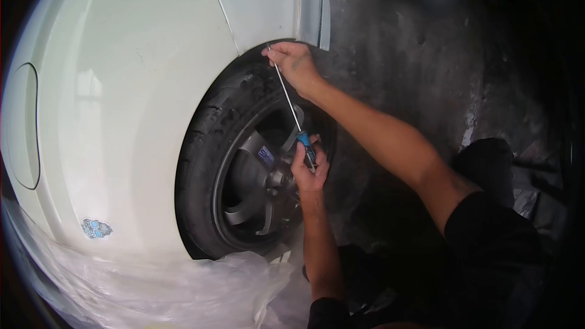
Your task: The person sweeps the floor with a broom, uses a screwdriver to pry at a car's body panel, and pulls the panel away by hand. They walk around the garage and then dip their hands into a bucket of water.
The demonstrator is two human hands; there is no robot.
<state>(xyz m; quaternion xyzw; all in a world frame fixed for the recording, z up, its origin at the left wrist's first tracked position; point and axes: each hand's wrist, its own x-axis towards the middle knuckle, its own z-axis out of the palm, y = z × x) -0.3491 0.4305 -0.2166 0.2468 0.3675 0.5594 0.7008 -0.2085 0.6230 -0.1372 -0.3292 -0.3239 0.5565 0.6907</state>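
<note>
My left hand (311, 167) is wrapped round the blue and black handle of a long screwdriver (285, 89), palm up, in front of the wheel. The metal shaft slants up and left from the handle. Near its far end, the fingers of my right hand (292, 64) close round the shaft, right at the upper edge of the wheel arch (244, 55). My fingers partly hide the tip, so what it touches cannot be made out. Behind both hands is the black tyre (204, 140) with its grey spoked rim (244, 146).
A white car body (140, 85) fills the left side, with a skull sticker (96, 228) low on it. Clear plastic sheeting (201, 286) bunches below the wheel. Dark, dusty floor (420, 67) lies at the right.
</note>
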